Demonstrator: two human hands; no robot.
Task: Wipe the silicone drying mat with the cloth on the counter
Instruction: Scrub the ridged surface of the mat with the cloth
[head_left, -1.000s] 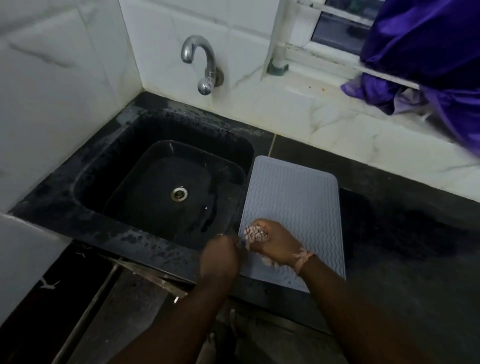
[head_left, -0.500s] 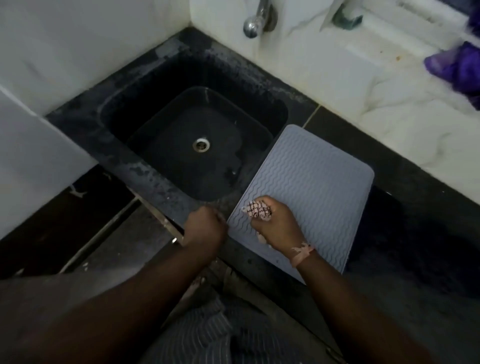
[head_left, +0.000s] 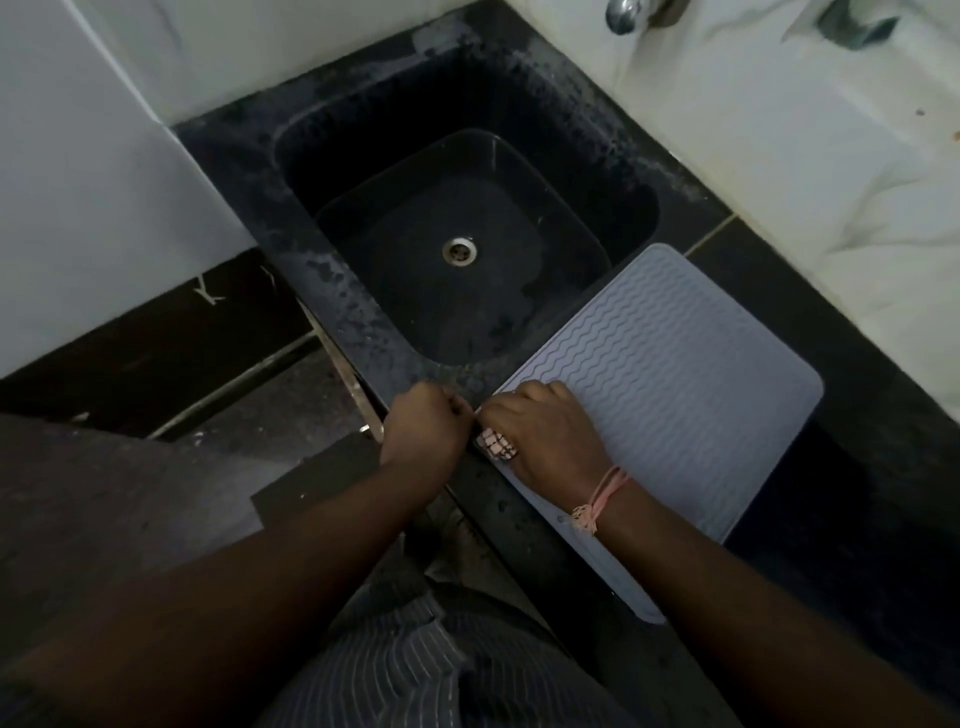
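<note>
A grey silicone drying mat (head_left: 675, 395) with wavy ridges lies on the black counter (head_left: 857, 467), right of the sink. My right hand (head_left: 545, 431) rests on the mat's near left corner and grips a small pink checked cloth (head_left: 496, 443), which shows under the thumb. My left hand (head_left: 423, 426) is curled in a fist right beside it, at the mat's corner on the sink's front rim. What its fingers hold is hidden.
A black sink (head_left: 467, 234) with a metal drain (head_left: 460, 250) lies left of the mat. A tap (head_left: 623, 13) juts from the white marble wall at the top. The counter's front edge runs just under my hands, with dark floor below.
The view has tilted down and closer. My right hand with the cloth slid toward the mat's near left corner. My left hand came up against it.
</note>
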